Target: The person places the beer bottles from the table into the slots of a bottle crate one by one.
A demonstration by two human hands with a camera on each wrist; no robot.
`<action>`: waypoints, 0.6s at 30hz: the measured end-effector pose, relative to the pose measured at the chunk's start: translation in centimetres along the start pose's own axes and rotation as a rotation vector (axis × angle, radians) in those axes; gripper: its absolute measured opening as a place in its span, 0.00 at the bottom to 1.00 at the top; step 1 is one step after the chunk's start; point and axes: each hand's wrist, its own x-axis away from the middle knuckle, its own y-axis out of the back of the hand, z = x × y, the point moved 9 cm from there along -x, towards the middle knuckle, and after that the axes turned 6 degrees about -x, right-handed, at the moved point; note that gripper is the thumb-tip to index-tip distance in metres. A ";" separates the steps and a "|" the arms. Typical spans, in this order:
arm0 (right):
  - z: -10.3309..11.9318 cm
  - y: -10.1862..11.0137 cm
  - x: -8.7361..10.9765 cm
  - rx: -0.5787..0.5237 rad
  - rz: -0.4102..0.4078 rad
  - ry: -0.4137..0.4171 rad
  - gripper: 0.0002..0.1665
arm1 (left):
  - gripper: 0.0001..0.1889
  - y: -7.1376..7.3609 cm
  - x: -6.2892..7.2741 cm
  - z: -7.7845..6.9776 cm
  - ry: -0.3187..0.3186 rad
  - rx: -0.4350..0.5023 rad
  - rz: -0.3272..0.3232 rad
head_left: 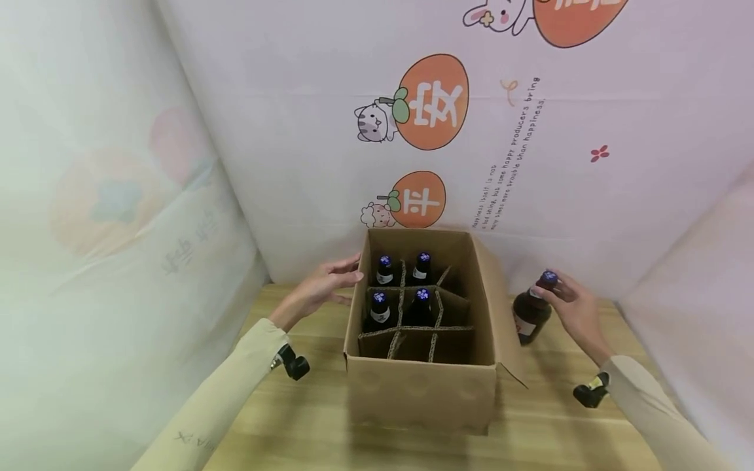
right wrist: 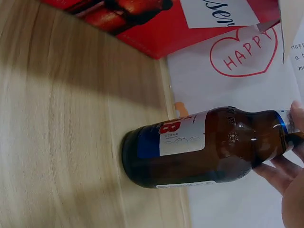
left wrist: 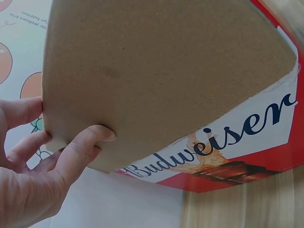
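An open-topped cardboard box (head_left: 421, 392) printed "Budweiser" stands on the table, with crossed cardboard dividers (head_left: 453, 327) inside. Several brown beer bottles (head_left: 380, 311) with blue caps stand in compartments toward its far and left side. My left hand (head_left: 324, 284) rests against the box's left side near the far corner; in the left wrist view its thumb (left wrist: 97, 135) lies on a plain brown flap (left wrist: 156, 71). To the right of the box, my right hand (head_left: 574, 307) grips another beer bottle (right wrist: 228, 142) by the neck, cap up and slightly tilted, its base low over the tabletop.
A folded-out flap (head_left: 501, 307) hangs along the box's right side. White sheeting with cartoon prints (head_left: 318, 98) rises behind the wooden table (head_left: 294, 418), with further sheeting to the left and right.
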 end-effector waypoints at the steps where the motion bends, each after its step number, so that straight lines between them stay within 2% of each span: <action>1: -0.2 0.0 0.1 -0.004 -0.015 0.003 0.34 | 0.36 0.0 0.1 0.1 0.008 -0.002 -0.001; 3: -0.4 -0.1 0.1 -0.019 -0.038 0.012 0.33 | 0.37 0.0 0.3 0.0 0.018 -0.011 0.000; 8: -0.5 -0.8 -0.4 -0.077 -0.028 -0.012 0.34 | 0.37 0.4 0.8 0.2 0.016 -0.017 -0.011; 15: -0.7 -0.2 -0.6 -0.151 -0.088 -0.055 0.33 | 0.37 0.3 0.3 0.1 0.011 -0.010 -0.008; 18: -0.8 0.3 -0.5 -0.124 -0.102 -0.080 0.34 | 0.36 0.1 0.1 0.2 0.009 -0.004 -0.007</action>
